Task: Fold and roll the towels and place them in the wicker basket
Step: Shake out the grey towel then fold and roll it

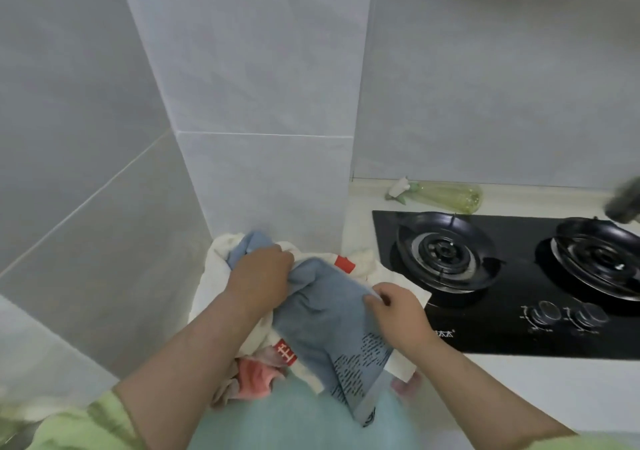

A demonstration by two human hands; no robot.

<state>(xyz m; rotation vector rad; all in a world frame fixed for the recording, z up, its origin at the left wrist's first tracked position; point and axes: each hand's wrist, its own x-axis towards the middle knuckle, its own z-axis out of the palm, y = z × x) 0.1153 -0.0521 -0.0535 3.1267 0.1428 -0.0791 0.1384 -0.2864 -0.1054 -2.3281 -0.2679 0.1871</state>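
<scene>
Black gas stove (485,331) on a white counter (519,390)
Two burners (445,253) with two knobs (543,312) at the front edge, a green spray bottle (446,196) lying on its side behind it, grey tiled wall (259,103) all round.

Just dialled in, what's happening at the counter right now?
A person holds a crumpled blue dash-patterned towel: left hand grips its far end, right hand pinches its right edge. Under it lies a heap of cream and pink towels beside a black gas hob. No wicker basket is in view.

"太太" on the black hob (485,340)
</scene>
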